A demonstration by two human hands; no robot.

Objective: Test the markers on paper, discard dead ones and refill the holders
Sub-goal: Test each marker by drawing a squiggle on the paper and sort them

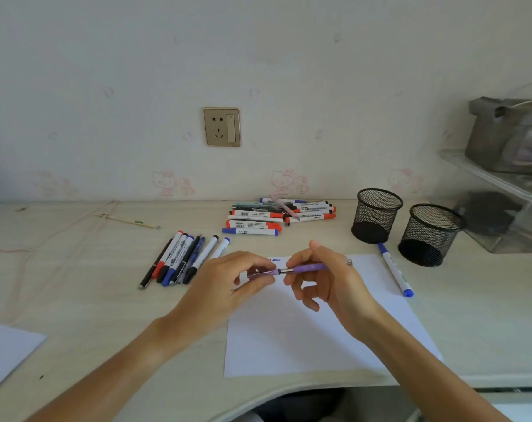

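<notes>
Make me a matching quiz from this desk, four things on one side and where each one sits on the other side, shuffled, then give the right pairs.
Things:
1. purple pen
2. lone blue-capped marker
3. mesh holders
4. heap of red, blue and black markers

Places:
A. at the back of the desk, below the wall socket
B. lying across the right edge of the paper
C. held between left hand and right hand
D. standing at the right, beyond the paper

Pairs: 1-C, 2-B, 3-D, 4-A
</notes>
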